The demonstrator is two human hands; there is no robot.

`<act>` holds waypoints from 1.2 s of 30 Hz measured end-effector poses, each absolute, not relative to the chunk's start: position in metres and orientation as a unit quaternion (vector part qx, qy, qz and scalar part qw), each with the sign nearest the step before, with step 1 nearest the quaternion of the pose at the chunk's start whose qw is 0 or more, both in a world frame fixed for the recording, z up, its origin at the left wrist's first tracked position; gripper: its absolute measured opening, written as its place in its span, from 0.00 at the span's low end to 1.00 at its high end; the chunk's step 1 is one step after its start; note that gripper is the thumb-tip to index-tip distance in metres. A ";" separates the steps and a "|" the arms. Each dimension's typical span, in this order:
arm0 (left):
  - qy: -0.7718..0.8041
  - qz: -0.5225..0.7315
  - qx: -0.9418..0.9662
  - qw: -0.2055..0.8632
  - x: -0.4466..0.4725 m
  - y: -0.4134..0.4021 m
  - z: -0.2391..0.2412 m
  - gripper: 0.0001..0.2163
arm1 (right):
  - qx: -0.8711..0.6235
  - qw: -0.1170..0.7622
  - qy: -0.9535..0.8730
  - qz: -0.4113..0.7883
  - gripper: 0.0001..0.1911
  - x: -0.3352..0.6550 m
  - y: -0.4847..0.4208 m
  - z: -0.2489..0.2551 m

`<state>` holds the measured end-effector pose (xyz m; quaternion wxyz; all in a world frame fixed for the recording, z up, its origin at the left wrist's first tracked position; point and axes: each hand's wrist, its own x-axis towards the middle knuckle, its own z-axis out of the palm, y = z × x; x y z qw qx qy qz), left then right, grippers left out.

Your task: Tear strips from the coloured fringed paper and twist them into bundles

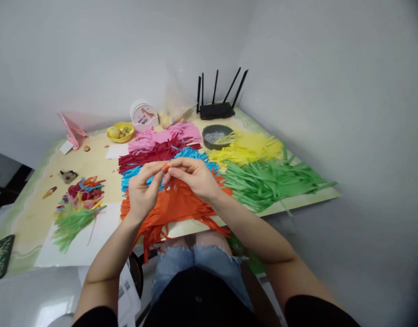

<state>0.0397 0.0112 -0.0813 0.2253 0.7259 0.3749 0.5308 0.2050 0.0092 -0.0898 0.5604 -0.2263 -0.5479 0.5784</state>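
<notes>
Sitting between left hand (pixel 144 188) and right hand (pixel 197 178) fingertips (pixel 173 171), orange scrap (pixel 166 167)

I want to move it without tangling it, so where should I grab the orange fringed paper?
Probably the plain middle of the orange fringed paper, from above on the near side: that part looks uncut, while loose strips spread around it, some hanging off the table.

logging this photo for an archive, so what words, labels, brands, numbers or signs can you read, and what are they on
None can be read with certainty.
White plastic tub with a printed front: print too blurred to read.
Cream, green-edged table cover: small red characters, too small to read.
White paper sheets with dark printed blocks: too blurred to read.
Black plastic router with several antennas: no lettering visible.
</notes>
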 end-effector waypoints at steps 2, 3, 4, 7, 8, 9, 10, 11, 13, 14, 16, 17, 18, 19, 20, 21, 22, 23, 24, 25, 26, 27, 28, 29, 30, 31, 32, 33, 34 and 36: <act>0.384 0.533 0.686 0.313 0.046 0.020 -0.080 0.13 | -0.257 0.578 -0.579 0.513 0.16 0.201 0.017 -0.090; 0.391 0.539 0.665 0.338 0.050 0.026 -0.081 0.14 | -0.282 0.581 -0.599 0.473 0.13 0.198 0.020 -0.090; 0.398 0.549 0.646 0.350 0.053 0.032 -0.083 0.15 | -0.309 0.580 -0.619 0.430 0.11 0.196 0.022 -0.091; 0.415 0.580 0.617 0.333 0.057 0.053 -0.089 0.12 | -0.348 0.554 -0.686 0.317 0.09 0.197 0.040 -0.098; 0.417 0.598 0.606 0.318 0.054 0.060 -0.090 0.11 | -0.349 0.543 -0.709 0.285 0.10 0.205 0.052 -0.101; 0.413 0.624 0.586 0.311 0.049 0.067 -0.090 0.10 | -0.358 0.532 -0.725 0.253 0.11 0.217 0.068 -0.104; 0.406 0.651 0.557 0.317 0.041 0.074 -0.088 0.10 | -0.376 0.518 -0.735 0.222 0.12 0.234 0.088 -0.108; 0.396 0.679 0.521 0.333 0.032 0.080 -0.085 0.10 | -0.423 0.509 -0.725 0.191 0.12 0.256 0.111 -0.113; 0.371 0.715 0.455 0.379 0.014 0.088 -0.077 0.10 | -0.558 0.466 -0.672 0.140 0.10 0.306 0.160 -0.126; 0.361 0.725 0.439 0.390 0.006 0.089 -0.073 0.09 | -0.589 0.447 -0.659 0.138 0.10 0.330 0.182 -0.134; 0.356 0.732 0.442 0.378 -0.003 0.087 -0.069 0.09 | -0.620 0.417 -0.647 0.148 0.11 0.371 0.218 -0.154; 0.360 0.730 0.453 0.364 -0.004 0.084 -0.069 0.09 | -0.628 0.402 -0.648 0.157 0.10 0.384 0.231 -0.164; 0.370 0.723 0.464 0.354 -0.004 0.082 -0.071 0.09 | -0.632 0.388 -0.650 0.166 0.10 0.393 0.239 -0.175; 0.382 0.714 0.473 0.348 -0.002 0.080 -0.074 0.10 | -0.635 0.375 -0.653 0.175 0.11 0.398 0.245 -0.185; 0.396 0.702 0.479 0.348 0.000 0.079 -0.078 0.10 | -0.636 0.364 -0.655 0.182 0.12 0.400 0.249 -0.194; 0.408 0.689 0.483 0.353 0.002 0.078 -0.082 0.11 | -0.638 0.354 -0.657 0.189 0.13 0.400 0.252 -0.202; 0.418 0.677 0.485 0.363 0.004 0.079 -0.087 0.12 | -0.639 0.348 -0.659 0.194 0.13 0.399 0.254 -0.209; 0.426 0.665 0.486 0.374 0.005 0.080 -0.091 0.12 | -0.640 0.342 -0.659 0.199 0.13 0.397 0.255 -0.213; 0.432 0.654 0.487 0.385 0.005 0.082 -0.095 0.13 | -0.641 0.340 -0.658 0.202 0.14 0.396 0.257 -0.217; 0.438 0.641 0.492 0.394 0.006 0.083 -0.098 0.13 | -0.641 0.339 -0.657 0.206 0.14 0.395 0.258 -0.219; 0.444 0.628 0.498 0.402 0.006 0.084 -0.101 0.13 | -0.641 0.341 -0.655 0.208 0.14 0.395 0.258 -0.219; 0.449 0.614 0.504 0.408 0.005 0.084 -0.103 0.13 | -0.642 0.345 -0.652 0.210 0.13 0.395 0.258 -0.218; 0.455 0.602 0.511 0.412 0.005 0.085 -0.104 0.13 | -0.643 0.350 -0.648 0.210 0.12 0.396 0.257 -0.217; 0.459 0.591 0.517 0.414 0.005 0.085 -0.105 0.14 | -0.644 0.359 -0.643 0.210 0.11 0.398 0.255 -0.214; 0.464 0.581 0.523 0.416 0.004 0.084 -0.106 0.14 | -0.645 0.370 -0.636 0.208 0.10 0.399 0.252 -0.210; 0.470 0.570 0.530 0.416 0.003 0.084 -0.106 0.14 | -0.645 0.382 -0.629 0.207 0.10 0.399 0.249 -0.205; 0.475 0.557 0.537 0.418 0.002 0.083 -0.106 0.14 | -0.642 0.398 -0.622 0.207 0.11 0.399 0.244 -0.199; 0.480 0.544 0.545 0.421 0.001 0.083 -0.105 0.14 | -0.636 0.415 -0.616 0.209 0.10 0.397 0.238 -0.193; 0.481 0.531 0.553 0.425 0.001 0.082 -0.104 0.14 | -0.628 0.430 -0.612 0.213 0.09 0.392 0.230 -0.186; 0.477 0.512 0.568 0.433 0.003 0.079 -0.100 0.14 | -0.600 0.457 -0.615 0.228 0.07 0.376 0.210 -0.172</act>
